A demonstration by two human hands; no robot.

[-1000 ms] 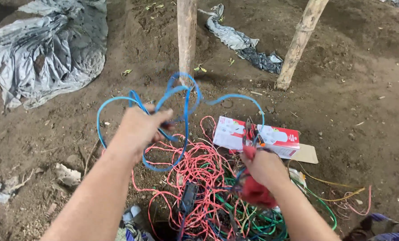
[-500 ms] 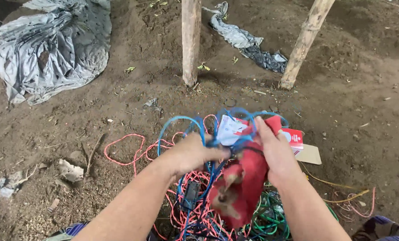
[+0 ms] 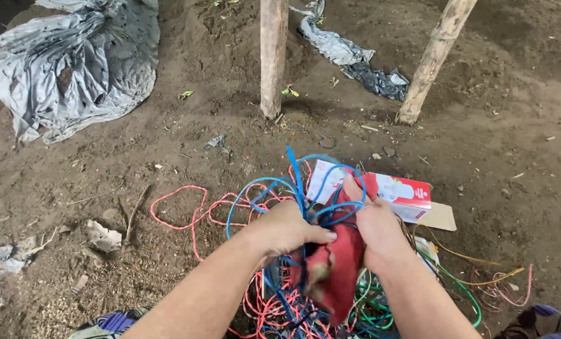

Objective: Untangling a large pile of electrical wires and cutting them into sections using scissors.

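My left hand point(image 3: 290, 229) grips a bundle of blue wire point(image 3: 296, 185) whose loops stick up above my fingers. My right hand point(image 3: 371, 226) holds a red cloth point(image 3: 334, 270) that hangs down between both hands, and its fingers also touch the blue loops. Below the hands lies a tangle of pink wire point(image 3: 192, 210), with green wire point(image 3: 374, 307) on the dirt. A white and red carton point(image 3: 400, 191) lies just beyond my right hand.
Two wooden posts point(image 3: 273, 56) point(image 3: 434, 59) stand in the dirt ahead. A crumpled grey plastic sheet point(image 3: 73, 63) lies at the far left and another grey scrap point(image 3: 349, 59) between the posts. A cardboard piece point(image 3: 437, 216) and thin yellow wires point(image 3: 481, 260) lie at the right.
My left hand has brought the blue wire from a wide raised loop down and right to my right hand. The red cloth has come up between both hands, over the wire pile.
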